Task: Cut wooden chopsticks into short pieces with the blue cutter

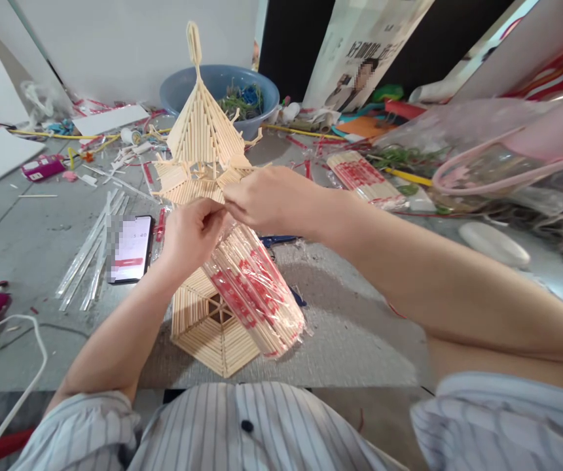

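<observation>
My left hand (pixel 190 237) is closed around the top of a clear plastic pack of wooden sticks with red print (pixel 254 294), which hangs down over the table. My right hand (pixel 266 199) pinches the same pack's upper end, fingers pressed together, touching the left hand. Right behind my hands stands a pagoda-like roof built of sticks (pixel 201 134) with a tall tip. Under the pack lies a hexagonal stick base (pixel 215 327).
A phone (pixel 131 248) lies left of my hands, beside several clear sleeves (pixel 90 255). A blue basin (pixel 222 91) stands behind the model. Another stick pack (pixel 363 178), a pink-rimmed plastic bag (pixel 497 157), a white cable (pixel 21 366) and scraps lie around on the grey table.
</observation>
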`<control>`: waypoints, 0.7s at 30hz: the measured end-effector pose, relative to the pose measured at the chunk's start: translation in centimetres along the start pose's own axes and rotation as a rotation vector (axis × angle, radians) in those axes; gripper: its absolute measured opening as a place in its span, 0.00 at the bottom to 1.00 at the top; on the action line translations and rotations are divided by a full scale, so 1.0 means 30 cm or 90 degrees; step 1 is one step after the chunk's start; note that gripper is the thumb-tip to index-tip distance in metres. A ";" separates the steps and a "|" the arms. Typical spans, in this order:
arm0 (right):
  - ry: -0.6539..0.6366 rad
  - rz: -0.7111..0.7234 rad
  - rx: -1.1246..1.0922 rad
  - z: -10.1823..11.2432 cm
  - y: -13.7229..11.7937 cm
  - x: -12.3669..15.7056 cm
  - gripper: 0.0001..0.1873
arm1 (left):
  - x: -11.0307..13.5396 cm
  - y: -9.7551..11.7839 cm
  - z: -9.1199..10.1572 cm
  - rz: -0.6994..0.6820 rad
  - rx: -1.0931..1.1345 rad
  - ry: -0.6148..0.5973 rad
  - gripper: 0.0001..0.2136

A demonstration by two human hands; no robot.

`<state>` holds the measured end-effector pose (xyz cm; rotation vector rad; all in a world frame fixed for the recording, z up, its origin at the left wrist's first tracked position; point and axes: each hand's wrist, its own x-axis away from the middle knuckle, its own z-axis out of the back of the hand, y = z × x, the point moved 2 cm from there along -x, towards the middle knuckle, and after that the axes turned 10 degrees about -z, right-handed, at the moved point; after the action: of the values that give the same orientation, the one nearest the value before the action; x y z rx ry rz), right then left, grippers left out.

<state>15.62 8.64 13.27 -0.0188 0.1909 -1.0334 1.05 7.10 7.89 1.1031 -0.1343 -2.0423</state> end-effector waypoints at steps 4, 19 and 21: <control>0.049 -0.016 -0.083 -0.024 -0.008 -0.009 0.07 | 0.006 0.007 -0.003 -0.076 -0.046 0.041 0.07; -0.080 -0.330 -0.237 -0.227 0.301 0.162 0.19 | 0.009 0.017 0.017 -0.198 0.015 0.201 0.09; -0.078 -0.314 -0.235 -0.225 0.301 0.194 0.15 | 0.008 0.011 0.009 -0.187 0.027 0.199 0.10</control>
<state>25.09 8.80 4.80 -0.4832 0.2717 -1.4696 0.97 6.65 8.04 1.5276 0.1527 -2.0935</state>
